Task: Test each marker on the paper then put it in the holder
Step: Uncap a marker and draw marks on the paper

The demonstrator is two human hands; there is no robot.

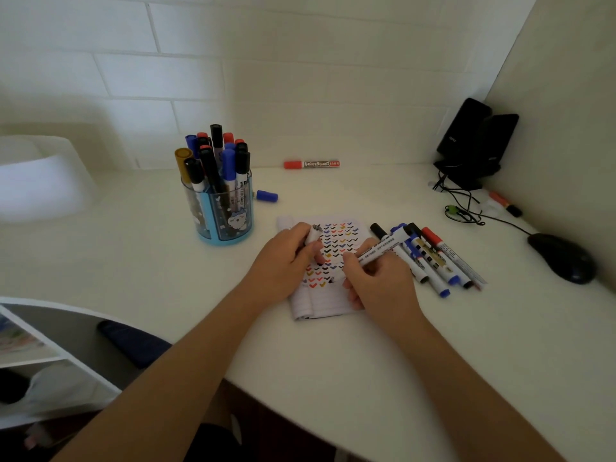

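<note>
Head view: two bare forearms reach up over the white worktop [333, 378] to a small sheet of lined paper [328, 305]. The right hand [380, 288] has its fingers [353, 261] curled round a white-barrelled marker [380, 250], whose tip points down to the paper amid rows of coloured ticks. The left hand [283, 261] rests on the paper's left side, its fingers [305, 243] pinching a small pale cap-like piece [314, 233]; what it is cannot be told for sure. Just right of the right fingers lies a heap of loose markers [433, 261] with black, blue and red caps, touching one another. Beyond the left fingers and to their left stands the blue see-through holder [230, 221], upright and crowded with capped markers. A blue cap [267, 196] lies just beside the holder, on the side nearer the fingers. Farther back, a red whiteboard marker [311, 164] lies by the wall. Far right of the fingers sit a black mouse [563, 258] and, in the corner, two black speakers [476, 141].
</note>
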